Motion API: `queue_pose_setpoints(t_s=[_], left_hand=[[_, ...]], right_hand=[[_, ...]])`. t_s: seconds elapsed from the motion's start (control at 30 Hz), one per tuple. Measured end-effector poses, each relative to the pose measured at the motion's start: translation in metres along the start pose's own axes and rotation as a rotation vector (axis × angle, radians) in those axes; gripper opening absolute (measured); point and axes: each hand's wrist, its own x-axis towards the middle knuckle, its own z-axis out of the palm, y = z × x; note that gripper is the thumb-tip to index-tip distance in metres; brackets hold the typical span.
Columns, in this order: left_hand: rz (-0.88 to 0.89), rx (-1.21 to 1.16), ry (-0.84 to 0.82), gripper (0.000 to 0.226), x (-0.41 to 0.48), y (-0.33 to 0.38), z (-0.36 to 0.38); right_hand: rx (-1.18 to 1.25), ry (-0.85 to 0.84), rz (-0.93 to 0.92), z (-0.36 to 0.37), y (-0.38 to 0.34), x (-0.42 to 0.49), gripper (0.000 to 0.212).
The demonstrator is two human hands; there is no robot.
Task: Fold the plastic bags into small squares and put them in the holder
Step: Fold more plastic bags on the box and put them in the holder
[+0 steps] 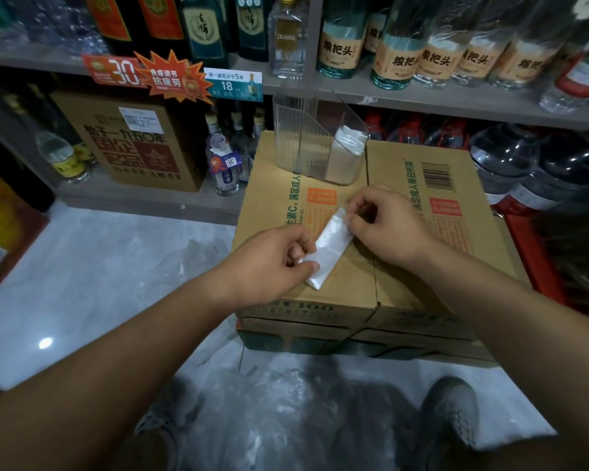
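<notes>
A clear plastic bag (pixel 329 246), folded into a narrow strip, lies slanted on top of a cardboard box (pixel 422 266). My left hand (pixel 272 256) pinches the strip's near end between thumb and fingers. My right hand (pixel 385 222) pinches its far end. At the back of the box top stands a clear ribbed plastic holder (pixel 300 144), with several folded bags (pixel 349 141) upright in its right compartment.
More loose clear plastic bags (pixel 286 396) lie on the pale floor between my shoes. Shelves of bottles (pixel 398 52) run behind the box, a large brown carton (pixel 133 141) sits at the lower left, and big water jugs (pixel 524 164) stand at the right.
</notes>
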Motion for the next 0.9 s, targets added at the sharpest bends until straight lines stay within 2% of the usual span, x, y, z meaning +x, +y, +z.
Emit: queue_pose_setpoints(t_s=[0.3,0.53,0.67,0.73,0.8,0.87,0.9], left_hand=[[-0.035,0.061,0.024,0.013,0.001,-0.001,-0.005],[-0.108,0.077,0.311,0.019,0.002,-0.008,-0.018],[-0.109,0.091,0.379,0.041,0.000,-0.006,-0.017],[-0.110,0.151,0.388,0.046,-0.002,-0.005,-0.015],[-0.017,0.313,0.376,0.041,-0.006,-0.002,-0.011],[0.070,0.472,0.288,0.040,-0.012,0.000,-0.004],[0.061,0.532,0.211,0.047,-0.016,0.000,0.001]], right_hand=[[0.065,-0.011,0.087,0.004,-0.002,0.004,0.012],[-0.045,0.066,0.154,0.010,-0.010,-0.006,0.004],[-0.048,0.123,0.183,0.020,-0.013,-0.016,0.008],[-0.053,0.141,0.185,0.022,-0.014,-0.019,0.009],[-0.057,0.159,0.180,0.021,-0.015,-0.020,0.012],[-0.060,0.172,0.177,0.020,-0.014,-0.021,0.015],[-0.070,0.175,0.173,0.020,-0.014,-0.022,0.015]])
